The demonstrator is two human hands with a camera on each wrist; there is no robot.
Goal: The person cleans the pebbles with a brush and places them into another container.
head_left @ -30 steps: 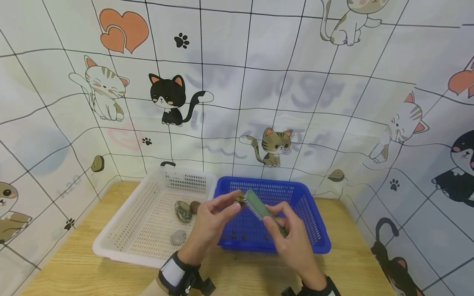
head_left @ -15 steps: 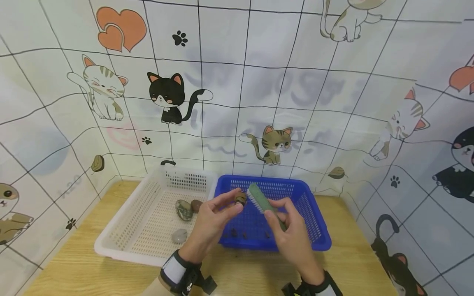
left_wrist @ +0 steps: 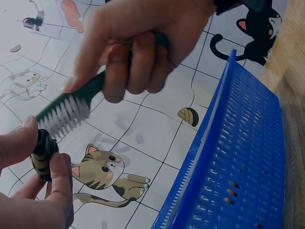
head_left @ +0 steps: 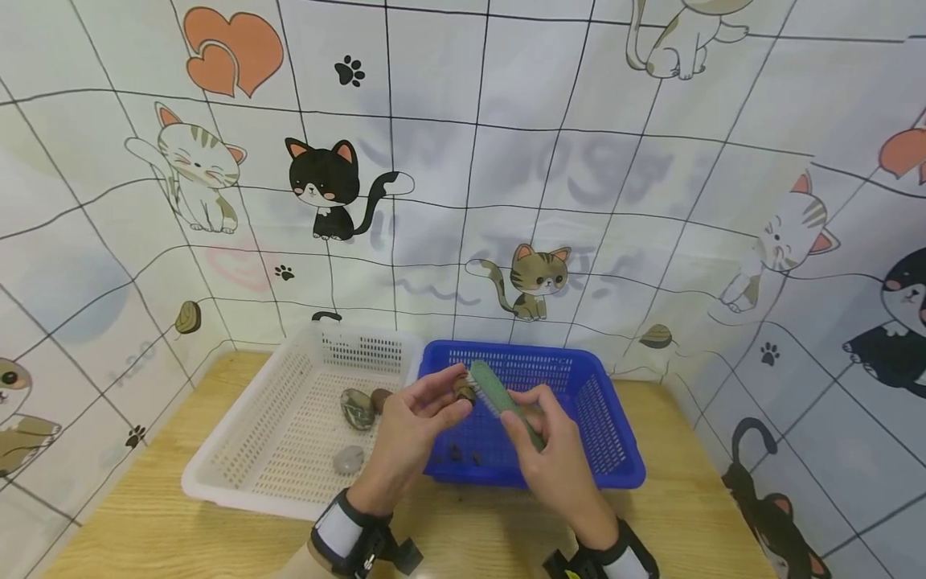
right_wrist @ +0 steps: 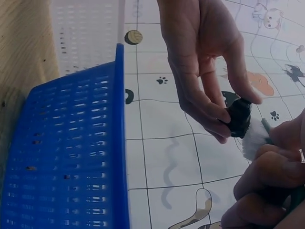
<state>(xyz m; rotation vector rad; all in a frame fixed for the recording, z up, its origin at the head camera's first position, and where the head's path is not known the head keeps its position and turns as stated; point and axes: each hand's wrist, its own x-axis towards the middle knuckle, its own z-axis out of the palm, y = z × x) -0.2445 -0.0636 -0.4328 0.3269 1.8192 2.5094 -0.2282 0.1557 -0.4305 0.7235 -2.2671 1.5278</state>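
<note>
The person's left hand (head_left: 408,430) pinches a small rounded banded stone (left_wrist: 44,160), tan and black with a smooth surface, between thumb and fingertips. The right hand (head_left: 555,466) has its fingers curled round the slim green handle of a brush (head_left: 497,394), its thumb laid along the back; the stubby white bristles (left_wrist: 64,115) meet the stone's side. Both stand above the blue basket (head_left: 608,426), rigid plastic pierced with rows of narrow slots, where a few dark bits (head_left: 456,453) lie on the floor (too small to make out). At its left, the white basket (head_left: 292,434), of similar perforated plastic, holds a mottled green oval stone (head_left: 358,409), a reddish-brown stone (head_left: 379,400) partly behind the left hand, and a pale grey stone (head_left: 349,460). The two rims run side by side, with a margin of wood-grained table (head_left: 683,466) in front and to the right, and a creased, cat-printed sheet (head_left: 448,161) rising behind. In the wrist views, the stone and bristles sit well apart from the blue rim, with open air between.
</note>
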